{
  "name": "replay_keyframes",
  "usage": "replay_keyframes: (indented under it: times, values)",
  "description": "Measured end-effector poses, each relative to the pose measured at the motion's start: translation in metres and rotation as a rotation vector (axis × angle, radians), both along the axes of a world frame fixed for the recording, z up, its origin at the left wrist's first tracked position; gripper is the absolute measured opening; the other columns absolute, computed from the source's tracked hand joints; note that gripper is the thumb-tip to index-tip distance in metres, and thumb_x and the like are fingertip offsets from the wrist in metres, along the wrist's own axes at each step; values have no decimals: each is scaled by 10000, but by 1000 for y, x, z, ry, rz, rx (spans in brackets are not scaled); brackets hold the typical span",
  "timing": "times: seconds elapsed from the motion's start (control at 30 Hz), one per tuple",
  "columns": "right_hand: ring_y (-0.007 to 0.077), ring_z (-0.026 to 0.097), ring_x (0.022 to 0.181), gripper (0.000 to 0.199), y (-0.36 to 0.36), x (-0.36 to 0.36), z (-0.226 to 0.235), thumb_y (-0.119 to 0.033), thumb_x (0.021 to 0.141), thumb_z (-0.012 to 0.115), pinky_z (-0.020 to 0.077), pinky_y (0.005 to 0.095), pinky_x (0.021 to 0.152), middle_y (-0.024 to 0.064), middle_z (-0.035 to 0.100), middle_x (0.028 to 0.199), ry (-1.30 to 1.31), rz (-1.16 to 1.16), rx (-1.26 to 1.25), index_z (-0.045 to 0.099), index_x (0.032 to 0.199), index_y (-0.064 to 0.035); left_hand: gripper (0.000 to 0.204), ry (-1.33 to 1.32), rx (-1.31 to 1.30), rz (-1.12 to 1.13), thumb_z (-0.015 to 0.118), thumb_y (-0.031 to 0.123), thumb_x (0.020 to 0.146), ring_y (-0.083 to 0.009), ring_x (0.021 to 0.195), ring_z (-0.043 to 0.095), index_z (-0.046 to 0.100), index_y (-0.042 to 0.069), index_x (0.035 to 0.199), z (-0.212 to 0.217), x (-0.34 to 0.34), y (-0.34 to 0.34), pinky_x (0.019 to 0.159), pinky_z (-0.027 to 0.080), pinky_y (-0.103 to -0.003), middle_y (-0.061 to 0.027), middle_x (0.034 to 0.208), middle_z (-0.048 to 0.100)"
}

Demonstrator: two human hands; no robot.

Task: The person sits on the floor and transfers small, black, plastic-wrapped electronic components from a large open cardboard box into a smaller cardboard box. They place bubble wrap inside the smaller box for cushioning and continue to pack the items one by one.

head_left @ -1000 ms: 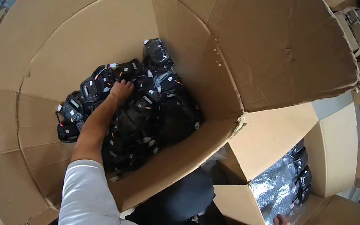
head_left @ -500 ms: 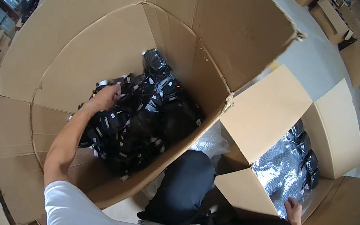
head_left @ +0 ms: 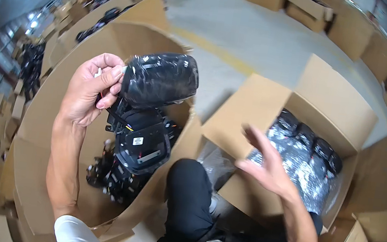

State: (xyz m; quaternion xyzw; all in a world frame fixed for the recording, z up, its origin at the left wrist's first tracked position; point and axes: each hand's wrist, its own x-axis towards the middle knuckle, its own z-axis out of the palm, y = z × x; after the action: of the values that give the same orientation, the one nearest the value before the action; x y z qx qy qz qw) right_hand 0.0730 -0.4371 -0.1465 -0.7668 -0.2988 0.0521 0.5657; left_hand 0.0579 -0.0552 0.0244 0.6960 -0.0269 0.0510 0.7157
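High over the large box, my left hand is closed at the cable end of a black wired unit in clear plastic wrap. Just below it hangs a second black rounded unit with a small white label; whether the same hand holds it too, I cannot tell. More black wired parts lie at the bottom of the large box. My right hand, slightly blurred, has its fingers apart and nothing in it. It hovers by the left side of the smaller box, near the bubble wrap.
The large cardboard box stands on the left. On the right, the smaller carton has raised flaps and a row of wrapped black units along its far side. Crumpled clear wrap lies between the boxes. More cartons line the back.
My left hand has come up from the pile with black wrapped units beneath it. My right hand has moved left and up from the carton's near edge. The view has shifted too.
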Motion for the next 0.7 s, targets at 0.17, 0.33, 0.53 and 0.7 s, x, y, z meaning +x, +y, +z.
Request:
replay_keyframes:
  times: [0.17, 0.33, 0.53, 0.7]
  values:
    - [267, 480, 1350, 1038, 37, 37, 58, -228, 778, 886, 356, 387, 1174, 220, 468, 1445, 43, -58, 679, 242, 1530, 85, 155, 38, -123, -271, 670, 76, 968, -54, 630, 549, 605, -25, 1066, 2, 35, -113, 389, 376, -149, -74, 839, 629]
    - [155, 589, 1108, 729, -57, 36, 15, -169, 806, 870, 490, 314, 977, 125, 632, 1218, 78, -84, 479, 498, 1387, 69, 147, 175, -394, -531, 662, 68, 970, -57, 631, 550, 612, -14, 1082, -50, 66, -225, 396, 378, -149, -80, 865, 634]
    - [94, 615, 936, 266, -162, -1, -29, -129, 776, 864, 506, 275, 828, 53, 677, 1044, 224, -465, 263, 635, 890, -54, 196, 57, -443, -336, 647, 66, 983, -64, 725, 547, 597, -20, 1152, -99, 100, -270, 418, 378, -148, -82, 929, 615]
    - [147, 668, 731, 339, -242, 47, -57, -328, 975, 678, 565, 312, 686, 72, 689, 844, 546, -782, 555, 661, 955, 10, 173, -92, -516, -221, 630, 76, 998, -78, 709, 559, 612, -27, 1137, -125, 116, -235, 418, 372, -159, -99, 913, 635]
